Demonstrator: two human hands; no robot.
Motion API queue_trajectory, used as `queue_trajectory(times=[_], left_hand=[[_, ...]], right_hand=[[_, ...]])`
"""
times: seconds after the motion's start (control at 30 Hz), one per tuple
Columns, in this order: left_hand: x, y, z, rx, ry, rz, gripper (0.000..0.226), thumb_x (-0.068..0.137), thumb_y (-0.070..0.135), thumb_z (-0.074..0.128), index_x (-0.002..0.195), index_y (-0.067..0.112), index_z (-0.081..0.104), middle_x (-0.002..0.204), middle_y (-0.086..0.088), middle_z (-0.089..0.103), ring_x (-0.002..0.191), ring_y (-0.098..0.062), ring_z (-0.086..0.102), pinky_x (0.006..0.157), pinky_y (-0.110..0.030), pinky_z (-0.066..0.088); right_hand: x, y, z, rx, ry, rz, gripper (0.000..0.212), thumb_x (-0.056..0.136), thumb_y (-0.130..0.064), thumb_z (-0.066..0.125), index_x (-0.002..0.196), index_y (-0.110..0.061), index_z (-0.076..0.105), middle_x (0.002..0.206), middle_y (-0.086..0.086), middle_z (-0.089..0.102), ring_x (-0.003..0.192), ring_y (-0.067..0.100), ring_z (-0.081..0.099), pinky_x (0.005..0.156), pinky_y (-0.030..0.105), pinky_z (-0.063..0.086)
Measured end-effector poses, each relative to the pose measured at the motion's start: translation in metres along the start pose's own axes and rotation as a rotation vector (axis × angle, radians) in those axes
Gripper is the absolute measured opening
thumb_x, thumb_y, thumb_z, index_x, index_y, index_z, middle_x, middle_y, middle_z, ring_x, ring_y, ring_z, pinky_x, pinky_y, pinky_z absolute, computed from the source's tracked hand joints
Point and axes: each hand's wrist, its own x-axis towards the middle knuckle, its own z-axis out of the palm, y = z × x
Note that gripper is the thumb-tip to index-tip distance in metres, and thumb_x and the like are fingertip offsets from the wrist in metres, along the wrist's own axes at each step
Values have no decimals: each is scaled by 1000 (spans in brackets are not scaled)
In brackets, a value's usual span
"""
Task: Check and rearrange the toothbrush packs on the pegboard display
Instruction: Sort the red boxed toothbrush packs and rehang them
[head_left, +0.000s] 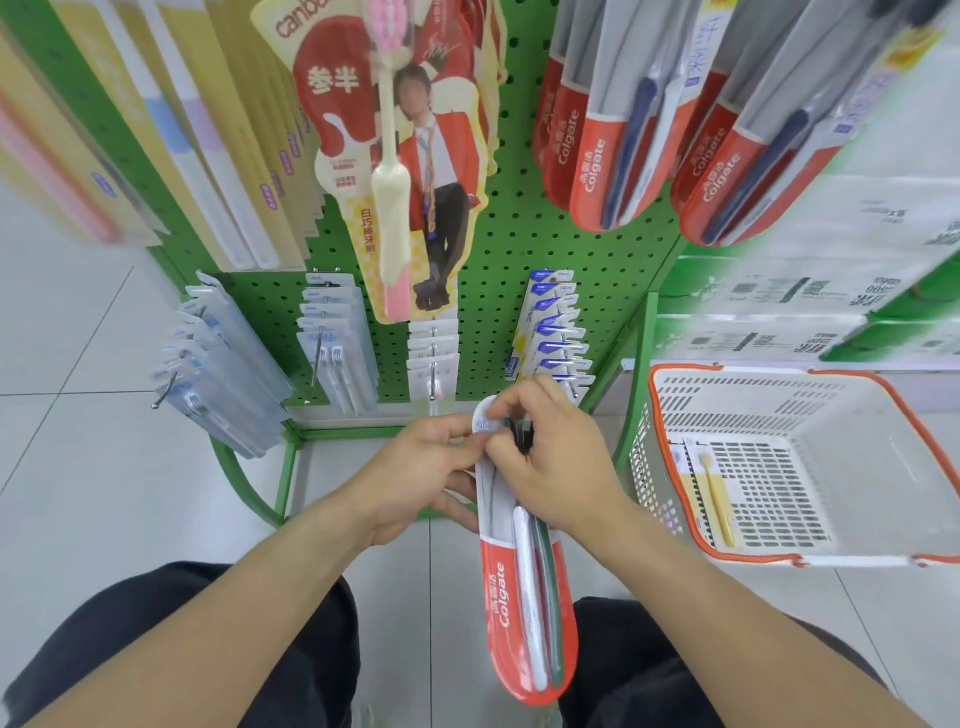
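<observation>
The green pegboard (519, 244) stands in front, full of hanging packs. Red packs (613, 150) hang on the top right hooks. Small blue packs (553, 338) hang low, near the bottom edge of the board. A white basket (779, 395) with an orange rim sits on the floor to the right, with a yellow brush pack (711, 499) inside, by its left wall.

The person holds one long red and grey pack (524, 597) out in front, below the board's bottom edge and above the floor. The left hand (421, 467) grips its top end from the left side. The right hand (545, 467) pinches the top too, fingers curled at the hang tab.

I think the pack is light and thin. The card bends easily and the clear plastic front is slick, so it could slip or fold. The best place to hold it is the stiff top near the hole, with the other hand steadying the side, so the hole can slide onto a hook.
</observation>
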Motion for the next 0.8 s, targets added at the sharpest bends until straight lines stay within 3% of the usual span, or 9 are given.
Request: queue_trajectory(times=[0.13, 0.27, 0.37, 0.47, 0.6, 0.8], left_hand=[[0, -1, 2, 61, -10, 35, 23, 106, 18, 47, 116, 16, 68, 101, -22, 74, 90, -40, 73, 61, -39, 61], [0, -3, 4, 64, 20, 62, 25, 107, 17, 46, 115, 11, 68, 98, -19, 76, 84, -33, 74, 58, -32, 59], [0, -3, 4, 26, 107, 67, 25, 107, 15, 45, 111, 10, 69, 91, -13, 77, 76, -23, 75, 55, -27, 56], [2, -4, 1, 6, 215, 66, 26, 107, 17, 46, 104, 7, 69, 89, -16, 76, 75, -26, 74, 57, -31, 57], [5, -3, -1, -38, 318, 30, 25, 104, 27, 53, 99, 12, 72, 85, -7, 78, 69, -17, 72, 63, -28, 54], [2, -1, 3, -12, 142, 41, 24, 103, 27, 52, 110, 11, 69, 95, -8, 78, 81, -23, 76, 65, -32, 60]], right_hand=[[1, -1, 0, -7, 90, 86, 19, 77, -41, 54, 86, -25, 57, 85, -13, 58, 77, 6, 54, 69, 34, 49], [2, 3, -1, 3, 134, 89, 16, 85, -35, 65, 81, -21, 58, 79, -11, 60, 76, 5, 54, 66, 26, 43], [3, 3, -4, 38, 90, 9, 21, 89, -41, 68, 91, -20, 65, 89, -8, 60, 81, 0, 54, 71, 16, 40], [8, 6, -12, 76, -75, -33, 35, 85, -43, 77, 112, -22, 68, 100, -6, 59, 84, -5, 53, 76, 6, 38], [14, 14, -20, 85, -142, -46, 47, 78, -39, 85, 119, -21, 70, 102, -8, 65, 80, 6, 58, 71, 7, 40], [16, 18, -23, 199, 49, -114, 48, 67, -40, 87, 108, -17, 79, 91, -5, 74, 71, 5, 63, 65, 15, 47]])
